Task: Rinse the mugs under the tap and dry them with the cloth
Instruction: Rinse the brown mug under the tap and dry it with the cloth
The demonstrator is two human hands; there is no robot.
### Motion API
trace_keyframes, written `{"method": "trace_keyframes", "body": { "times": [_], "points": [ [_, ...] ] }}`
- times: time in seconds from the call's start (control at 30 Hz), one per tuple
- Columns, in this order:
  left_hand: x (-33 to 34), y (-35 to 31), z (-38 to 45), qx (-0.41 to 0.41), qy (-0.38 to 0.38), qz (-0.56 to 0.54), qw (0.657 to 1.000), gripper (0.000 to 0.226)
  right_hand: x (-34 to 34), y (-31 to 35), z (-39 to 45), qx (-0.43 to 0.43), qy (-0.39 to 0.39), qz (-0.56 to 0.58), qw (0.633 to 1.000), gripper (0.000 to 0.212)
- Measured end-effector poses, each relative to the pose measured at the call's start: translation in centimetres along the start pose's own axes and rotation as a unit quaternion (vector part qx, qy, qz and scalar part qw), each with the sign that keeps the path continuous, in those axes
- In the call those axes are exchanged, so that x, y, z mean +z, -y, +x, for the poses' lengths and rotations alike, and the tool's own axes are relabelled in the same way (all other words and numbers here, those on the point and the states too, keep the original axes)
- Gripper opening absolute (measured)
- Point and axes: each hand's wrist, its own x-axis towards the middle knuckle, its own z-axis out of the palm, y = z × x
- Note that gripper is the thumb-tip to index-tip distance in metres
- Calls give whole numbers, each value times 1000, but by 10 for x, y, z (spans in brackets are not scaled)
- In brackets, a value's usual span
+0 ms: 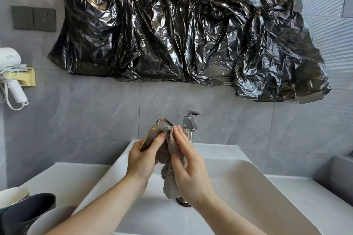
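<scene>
Above the sink, near its back edge, the left hand is gripping a faceted mug, likely hard, slippery and breakable, while the right hand is pressing the soft cloth against it.

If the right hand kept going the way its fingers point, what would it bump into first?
Probably the tap. The right hand points up and away, pressing the cloth on the mug; depth is unclear.

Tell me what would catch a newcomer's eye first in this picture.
The crinkled glossy black plastic sheet covering the grey wall above dominates. Below it, over the white rectangular basin, the left hand grips a grey gold-rimmed mug while the right hand presses a fuzzy grey cloth against it.
</scene>
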Motion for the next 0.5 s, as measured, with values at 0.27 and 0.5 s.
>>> {"method": "trace_keyframes", "body": {
  "times": [0.27, 0.5],
  "points": [
    [7, -11, -7, -44, 41, -79, 995, 31, -3, -13, 5, 107, -89, 69, 988, 50],
    [7, -9, -2, -77, 17, -113, 991, 53, -1, -2, 4, 73, -103, 98, 987, 42]
  ]
}}
